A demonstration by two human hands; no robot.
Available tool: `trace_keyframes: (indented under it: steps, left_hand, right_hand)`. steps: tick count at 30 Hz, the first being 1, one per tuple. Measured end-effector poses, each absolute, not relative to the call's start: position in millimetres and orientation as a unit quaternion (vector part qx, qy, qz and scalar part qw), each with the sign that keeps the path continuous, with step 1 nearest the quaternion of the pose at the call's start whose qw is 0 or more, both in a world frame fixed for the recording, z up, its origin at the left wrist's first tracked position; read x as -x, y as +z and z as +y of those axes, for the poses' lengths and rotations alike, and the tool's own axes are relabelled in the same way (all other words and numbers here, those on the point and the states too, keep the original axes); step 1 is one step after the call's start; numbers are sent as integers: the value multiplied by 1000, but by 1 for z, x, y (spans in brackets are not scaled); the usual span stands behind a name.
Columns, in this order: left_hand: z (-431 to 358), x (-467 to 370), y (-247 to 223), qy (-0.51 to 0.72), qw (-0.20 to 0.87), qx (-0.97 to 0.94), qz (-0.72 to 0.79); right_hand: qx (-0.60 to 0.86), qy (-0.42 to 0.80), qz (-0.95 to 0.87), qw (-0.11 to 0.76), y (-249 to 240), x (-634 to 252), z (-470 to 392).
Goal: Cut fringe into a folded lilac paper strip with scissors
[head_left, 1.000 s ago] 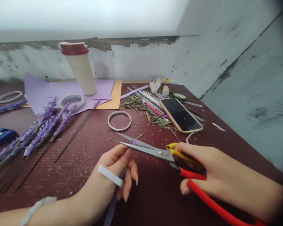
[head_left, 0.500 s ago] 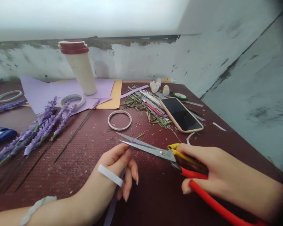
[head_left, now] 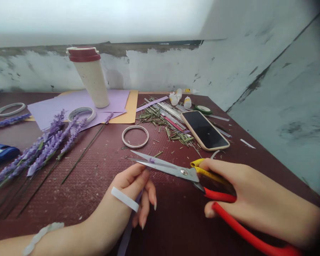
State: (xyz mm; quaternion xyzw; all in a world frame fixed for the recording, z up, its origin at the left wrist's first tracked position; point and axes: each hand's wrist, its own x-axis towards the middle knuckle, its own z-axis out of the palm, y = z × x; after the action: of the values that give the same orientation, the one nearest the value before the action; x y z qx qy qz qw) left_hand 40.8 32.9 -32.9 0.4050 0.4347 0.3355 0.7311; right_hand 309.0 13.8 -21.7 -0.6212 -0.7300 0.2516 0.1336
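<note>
My left hand (head_left: 134,190) pinches a narrow purple paper strip (head_left: 126,236) between thumb and forefinger, the strip hanging down behind the palm. A short white band of tape (head_left: 124,199) lies across the base of my thumb. My right hand (head_left: 245,192) grips scissors (head_left: 176,170) by their yellow and red handles. The blades are slightly parted and point left, just above my left fingertips, with a bit of purple paper between them.
Purple flower stems (head_left: 49,149) lie at the left. Behind stand a cup (head_left: 92,80) on purple sheets (head_left: 50,106) and a tape roll (head_left: 135,137). A phone (head_left: 205,129) rests beside green clippings (head_left: 176,137), near small bottles (head_left: 187,102). A blue object (head_left: 1,153) sits at the left edge.
The scissor blades have parted a little more, and my right hand has shifted slightly. The raised corner of the purple sheet behind has dropped lower. My left hand holds its place.
</note>
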Motion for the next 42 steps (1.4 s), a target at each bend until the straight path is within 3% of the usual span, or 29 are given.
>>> trace_keyframes:
  steps: [4, 15, 42]
  left_hand:
    - [33, -40, -33, 338, 729, -406, 436]
    - [32, -37, -34, 324, 721, -410, 455]
    - [30, -39, -33, 335, 713, -411, 458]
  right_hand:
    - [637, 315, -697, 91, -20, -310, 13]
    - [638, 309, -704, 47, -19, -309, 11]
    - [621, 363, -688, 95, -12, -302, 16]
